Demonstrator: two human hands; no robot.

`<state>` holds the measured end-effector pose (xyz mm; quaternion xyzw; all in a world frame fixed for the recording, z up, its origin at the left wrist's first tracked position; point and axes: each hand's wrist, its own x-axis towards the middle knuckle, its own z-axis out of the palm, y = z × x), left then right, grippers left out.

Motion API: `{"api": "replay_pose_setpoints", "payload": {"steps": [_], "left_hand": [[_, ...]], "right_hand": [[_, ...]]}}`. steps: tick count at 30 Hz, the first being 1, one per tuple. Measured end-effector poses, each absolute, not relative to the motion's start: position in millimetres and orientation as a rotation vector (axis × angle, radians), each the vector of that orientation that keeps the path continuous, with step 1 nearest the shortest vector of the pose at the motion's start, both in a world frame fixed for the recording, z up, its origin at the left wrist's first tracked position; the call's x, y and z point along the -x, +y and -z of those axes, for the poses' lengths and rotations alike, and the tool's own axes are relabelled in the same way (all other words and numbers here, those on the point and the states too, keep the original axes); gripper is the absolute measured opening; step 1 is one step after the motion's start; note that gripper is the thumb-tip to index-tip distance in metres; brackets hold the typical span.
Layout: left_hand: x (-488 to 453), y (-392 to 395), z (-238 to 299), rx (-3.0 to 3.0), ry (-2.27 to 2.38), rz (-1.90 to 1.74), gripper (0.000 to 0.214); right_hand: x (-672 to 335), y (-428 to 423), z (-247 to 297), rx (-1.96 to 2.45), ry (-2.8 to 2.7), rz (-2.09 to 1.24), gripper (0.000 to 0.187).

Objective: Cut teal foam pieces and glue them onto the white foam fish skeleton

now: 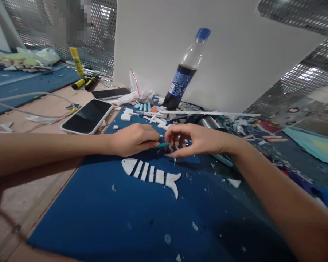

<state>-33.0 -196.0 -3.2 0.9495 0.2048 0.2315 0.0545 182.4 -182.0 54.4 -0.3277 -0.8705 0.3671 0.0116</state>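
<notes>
My left hand [133, 140] rests on a blue mat [98, 211], fingers closed in a pinch on a small teal strip [163, 145]. My right hand [196, 140] meets it from the right, thumb and fingers pinched on the same small piece; what else it holds is too small to make out. Just in front of both hands lies a white fish skeleton shape [151, 174] made of several cut foam pieces, laid flat on the mat. White scraps are scattered over the mat.
A cola bottle [184, 72] leans against a large white board [207, 47] behind my hands. A phone [86, 116] lies face up at the left, with a glue stick [76, 60], yellow-handled tools [84, 83], cables and foam offcuts [153, 112] nearby.
</notes>
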Motion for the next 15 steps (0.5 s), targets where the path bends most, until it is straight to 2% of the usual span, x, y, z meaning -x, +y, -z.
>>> {"api": "replay_pose_setpoints", "payload": {"steps": [3, 9, 12, 15], "left_hand": [[34, -197, 4, -2.889, 0.656, -0.812, 0.024], [35, -199, 7, -2.835, 0.968, -1.126, 0.031], [34, -199, 7, -2.830, 1.043, -1.151, 0.029], [34, -198, 7, -2.753, 1.137, -1.173, 0.025]], "right_hand": [[-176, -186, -52, 1.073, -2.582, -1.079, 0.030], [-152, -198, -27, 1.004, -2.086, -1.499, 0.010], [-143, -203, -17, 0.923, -1.910, -1.633, 0.020], [-137, -208, -12, 0.951, -1.816, -1.634, 0.027]]}}
